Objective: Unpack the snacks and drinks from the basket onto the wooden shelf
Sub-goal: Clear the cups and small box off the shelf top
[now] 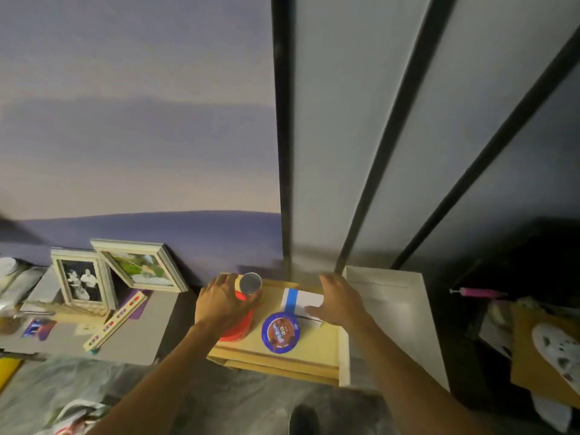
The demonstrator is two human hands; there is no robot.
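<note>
A small wooden shelf (317, 346) stands below me against the wall. My left hand (219, 302) is wrapped around a yellow-and-red can (249, 285) with a silver top, standing at the shelf's back left. Under that hand a red tub (237, 329) sits on the shelf. A round blue-rimmed snack cup (280, 331) stands in the middle front. My right hand (340, 301) rests on a white box with a blue stripe (299, 301) at the back right, thumb on its near edge, fingers spread over its far side. No basket is in view.
Two picture frames (83, 279) lean against the wall on a grey surface to the left, beside a long flat packet (116, 321). A white panel (389, 312) stands right of the shelf. Dark-framed doors (361, 152) rise behind. Clutter and cardboard (539, 350) lie at far right.
</note>
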